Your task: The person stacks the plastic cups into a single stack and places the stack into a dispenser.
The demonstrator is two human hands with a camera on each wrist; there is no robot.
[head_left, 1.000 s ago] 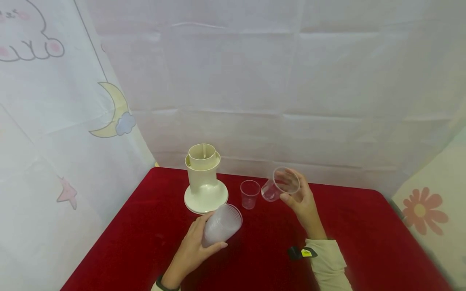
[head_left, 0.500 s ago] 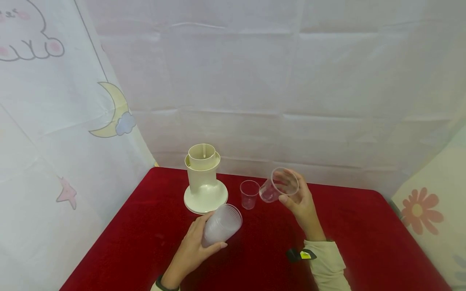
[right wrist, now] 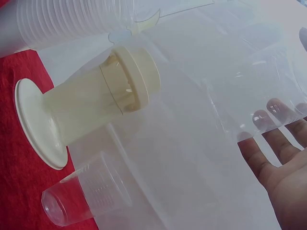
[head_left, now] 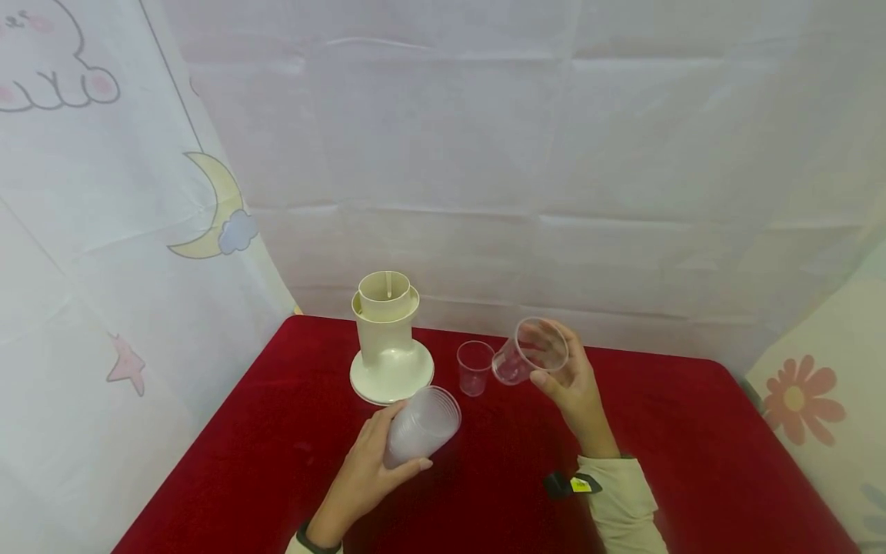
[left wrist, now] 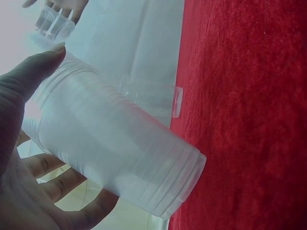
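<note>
My left hand (head_left: 367, 469) grips a nested stack of clear plastic cups (head_left: 424, 428), tilted with the rims toward the upper right. In the left wrist view the thumb and fingers wrap around the stack (left wrist: 115, 139). One clear plastic cup (head_left: 512, 363) is held tilted in my right hand (head_left: 577, 392), its mouth toward me. The right wrist view has the fingers behind the cup's clear wall (right wrist: 254, 96). Between the hands, a single clear cup (head_left: 474, 369) stands upright on the table. Behind the stack stands a cream cylindrical holder (head_left: 386, 338) on a round base.
A red cloth (head_left: 277, 431) covers the table. Pale wall sheets (head_left: 484, 154) with printed figures hang close behind it and at both sides. A black strap with a yellow tag (head_left: 580, 485) sits by the right sleeve.
My right hand and its cup have shifted very slightly left from a second ago. The left hand keeps its grip on the stack in the same place.
</note>
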